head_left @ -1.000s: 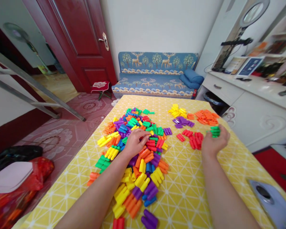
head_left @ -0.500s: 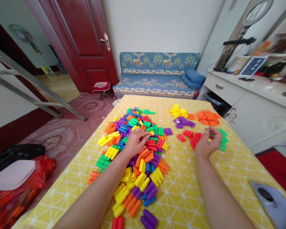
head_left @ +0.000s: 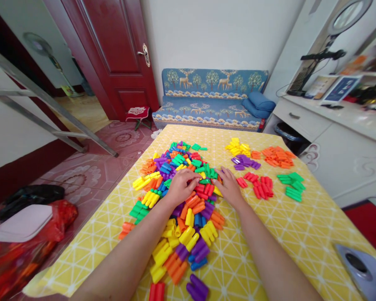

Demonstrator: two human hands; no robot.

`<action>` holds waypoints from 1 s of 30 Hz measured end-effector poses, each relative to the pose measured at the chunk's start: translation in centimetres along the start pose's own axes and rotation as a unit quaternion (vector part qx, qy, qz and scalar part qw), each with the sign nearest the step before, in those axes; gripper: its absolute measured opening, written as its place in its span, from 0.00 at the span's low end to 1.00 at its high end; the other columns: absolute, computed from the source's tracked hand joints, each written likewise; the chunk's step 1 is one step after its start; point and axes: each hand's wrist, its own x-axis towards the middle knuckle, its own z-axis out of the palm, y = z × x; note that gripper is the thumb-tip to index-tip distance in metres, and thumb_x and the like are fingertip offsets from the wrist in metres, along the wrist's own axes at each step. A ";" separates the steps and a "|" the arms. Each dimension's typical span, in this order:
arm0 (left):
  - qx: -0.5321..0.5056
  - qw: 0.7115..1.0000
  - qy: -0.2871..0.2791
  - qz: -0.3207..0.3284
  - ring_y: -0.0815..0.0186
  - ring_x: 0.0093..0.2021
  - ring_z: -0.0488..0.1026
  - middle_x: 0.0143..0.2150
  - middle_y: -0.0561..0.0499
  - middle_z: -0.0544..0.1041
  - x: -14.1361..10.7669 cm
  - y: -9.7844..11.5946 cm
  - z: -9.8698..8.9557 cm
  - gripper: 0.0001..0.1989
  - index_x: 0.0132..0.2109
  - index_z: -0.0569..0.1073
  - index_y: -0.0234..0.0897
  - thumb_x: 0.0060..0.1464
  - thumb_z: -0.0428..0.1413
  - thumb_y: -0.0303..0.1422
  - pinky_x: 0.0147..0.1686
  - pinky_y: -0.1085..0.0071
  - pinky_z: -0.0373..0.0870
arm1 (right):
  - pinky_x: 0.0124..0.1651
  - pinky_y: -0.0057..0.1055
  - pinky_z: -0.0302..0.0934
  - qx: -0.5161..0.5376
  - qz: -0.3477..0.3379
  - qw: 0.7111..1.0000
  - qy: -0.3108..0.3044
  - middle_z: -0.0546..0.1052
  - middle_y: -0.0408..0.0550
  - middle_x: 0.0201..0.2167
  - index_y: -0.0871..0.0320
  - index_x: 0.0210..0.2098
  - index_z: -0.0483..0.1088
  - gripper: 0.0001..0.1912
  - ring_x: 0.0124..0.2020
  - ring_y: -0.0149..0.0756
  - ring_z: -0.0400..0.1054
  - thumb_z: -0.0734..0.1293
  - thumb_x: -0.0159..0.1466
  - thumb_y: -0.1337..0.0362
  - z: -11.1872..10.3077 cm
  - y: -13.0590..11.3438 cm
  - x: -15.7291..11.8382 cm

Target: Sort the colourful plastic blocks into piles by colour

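We count one left hand (head_left: 182, 186) and one right hand (head_left: 230, 188). On one table (head_left: 310, 251) we find one mixed pile (head_left: 191, 202) in six colours: red, orange, yellow, green, blue and purple. Its pieces (head_left: 208, 233) overlap too much for us to number. To its right we count five single-colour heaps: one yellow heap (head_left: 237, 147), one purple heap (head_left: 246, 162), one orange heap (head_left: 278, 157), one red heap (head_left: 263, 188) and one green heap (head_left: 293, 184), the green of at least three. We also see one phone (head_left: 368, 280), one sofa (head_left: 207, 110), two cushions (head_left: 262, 100), one door (head_left: 109, 42), one stool (head_left: 138, 112) and one fan (head_left: 39, 44).
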 end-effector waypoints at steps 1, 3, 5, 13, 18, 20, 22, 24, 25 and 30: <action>0.000 1.000 0.000 0.000 0.62 0.40 0.73 0.37 0.47 0.79 0.0 0.0 0.0 0.10 0.41 0.79 0.40 0.58 0.53 0.29 0.43 0.65 0.69 | 0.62 0.49 0.51 0.006 -0.007 1.000 0.003 0.65 0.55 0.59 0.54 0.55 0.68 0.23 0.61 0.48 0.56 0.61 0.63 0.54 -0.1 0.1 0.0; -0.001 1.000 -0.001 0.001 0.62 0.40 0.73 0.37 0.48 0.79 0.0 0.1 0.0 0.10 0.41 0.79 0.40 0.58 0.52 0.29 0.43 0.65 0.69 | 0.59 0.46 0.55 0.020 -0.021 0.999 0.014 0.71 0.53 0.52 0.54 0.51 0.71 0.20 0.55 0.44 0.62 0.63 0.62 0.55 -0.4 0.1 0.0; -0.001 1.000 -0.001 0.002 0.63 0.40 0.73 0.37 0.48 0.79 0.1 0.0 0.0 0.10 0.42 0.79 0.40 0.58 0.52 0.29 0.43 0.66 0.69 | 0.56 0.44 0.57 0.034 -0.028 0.999 0.021 0.74 0.50 0.46 0.54 0.47 0.73 0.18 0.50 0.43 0.64 0.65 0.60 0.55 -0.7 -0.1 -0.1; 0.005 1.000 -0.004 0.004 0.62 0.40 0.73 0.37 0.48 0.79 0.0 0.0 -0.2 0.11 0.42 0.79 0.40 0.59 0.52 0.29 0.44 0.65 0.68 | 0.48 0.38 0.63 0.126 -0.026 0.992 -0.017 0.75 0.49 0.41 0.56 0.44 0.73 0.15 0.42 0.39 0.69 0.65 0.60 0.56 -1.6 -1.1 -0.4; 0.010 1.000 -0.002 0.002 0.62 0.40 0.73 0.37 0.48 0.79 0.1 0.1 -0.1 0.10 0.42 0.79 0.40 0.58 0.53 0.29 0.44 0.65 0.68 | 0.45 0.36 0.64 0.199 -0.025 0.979 -0.040 0.77 0.48 0.38 0.55 0.45 0.74 0.16 0.39 0.38 0.71 0.64 0.62 0.53 -1.6 -2.0 -0.9; 0.010 1.000 0.000 0.000 0.62 0.40 0.73 0.37 0.48 0.79 0.0 0.0 -0.1 0.10 0.42 0.79 0.40 0.58 0.53 0.29 0.44 0.65 0.68 | 0.44 0.35 0.65 0.233 -0.024 0.970 -0.065 0.78 0.47 0.37 0.55 0.44 0.74 0.16 0.39 0.38 0.72 0.63 0.63 0.53 -1.7 -2.4 -1.2; 0.012 1.000 0.001 0.000 0.62 0.40 0.73 0.37 0.48 0.78 0.0 -0.1 0.0 0.10 0.42 0.79 0.40 0.58 0.53 0.29 0.44 0.65 0.68 | 0.44 0.36 0.65 0.248 -0.031 0.966 -0.070 0.79 0.47 0.37 0.55 0.42 0.74 0.15 0.39 0.39 0.72 0.63 0.63 0.54 -1.7 -2.9 -1.4; 0.013 1.000 0.002 0.001 0.62 0.40 0.73 0.37 0.48 0.78 0.0 -0.1 0.0 0.10 0.41 0.79 0.40 0.58 0.54 0.29 0.44 0.65 0.69 | 0.45 0.36 0.65 0.249 -0.037 0.967 -0.043 0.78 0.48 0.37 0.56 0.39 0.75 0.14 0.40 0.39 0.72 0.63 0.64 0.54 -1.8 -3.1 -1.4; 0.012 1.000 0.002 0.001 0.62 0.40 0.73 0.37 0.48 0.78 0.0 -0.1 0.0 0.10 0.41 0.79 0.40 0.58 0.53 0.29 0.44 0.65 0.69 | 0.45 0.36 0.65 0.247 -0.034 0.968 -0.016 0.78 0.48 0.37 0.56 0.39 0.75 0.14 0.40 0.39 0.72 0.63 0.64 0.55 -1.8 -3.2 -1.3; 0.006 1.000 -0.001 0.009 0.63 0.40 0.74 0.37 0.48 0.79 0.1 0.0 0.0 0.10 0.41 0.79 0.40 0.58 0.53 0.29 0.43 0.65 0.69 | 0.46 0.37 0.65 0.237 0.003 0.965 0.111 0.74 0.52 0.42 0.57 0.45 0.71 0.15 0.42 0.38 0.70 0.63 0.63 0.56 -1.1 -2.3 -0.8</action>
